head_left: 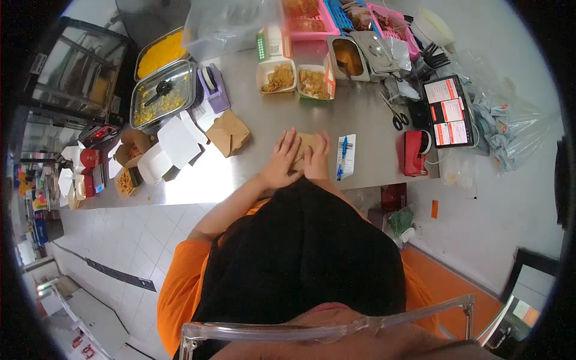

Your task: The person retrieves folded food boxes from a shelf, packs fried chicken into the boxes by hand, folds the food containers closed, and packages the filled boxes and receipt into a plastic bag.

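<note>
Head view: both hands lie on a flat brown box [306, 144] at the near edge of the steel counter [360, 114]. Left hand [281, 161] fingers spread, palm down on the box's left part. Right hand [317, 157] fingers together, flat on its right part; the two hands sit just beside each other. Pinching nothing that I can see. Receipt [346, 157] with a blue pen [342, 157] on it lies just right of the right hand. Closed brown carton [228, 133] left of the hands, white open boxes [168, 150] beyond it. Two open cartons of fried food [295, 78] farther back. Scissors [395, 115] and red tape dispenser [414, 153] to the right, tablet [447, 111] beside them. Trays of yellow food [162, 78] at back left.
</note>
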Available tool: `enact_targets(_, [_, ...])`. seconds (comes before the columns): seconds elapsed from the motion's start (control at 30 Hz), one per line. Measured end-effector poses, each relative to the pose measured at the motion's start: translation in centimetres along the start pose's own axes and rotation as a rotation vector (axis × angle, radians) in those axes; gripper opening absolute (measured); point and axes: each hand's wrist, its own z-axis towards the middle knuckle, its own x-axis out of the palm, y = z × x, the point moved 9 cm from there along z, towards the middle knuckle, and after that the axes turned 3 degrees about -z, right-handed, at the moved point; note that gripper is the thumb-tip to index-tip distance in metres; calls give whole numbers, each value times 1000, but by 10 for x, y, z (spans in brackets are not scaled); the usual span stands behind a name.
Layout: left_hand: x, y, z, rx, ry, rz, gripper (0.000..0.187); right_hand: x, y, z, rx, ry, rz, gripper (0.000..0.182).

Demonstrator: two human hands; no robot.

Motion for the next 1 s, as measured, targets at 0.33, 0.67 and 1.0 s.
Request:
enact_targets(0.33, [-64, 6, 1, -310, -92, 37, 84, -2, 12, 42, 107, 14, 786, 58])
enact_targets(0.67, [-172, 84, -72, -664, -522, 244, 85, -29, -39, 156, 63, -291, -103, 37])
enact_targets(1.0, [-115, 9, 6, -232, -346, 295, 89, -45, -77, 94, 297, 149, 385, 22])
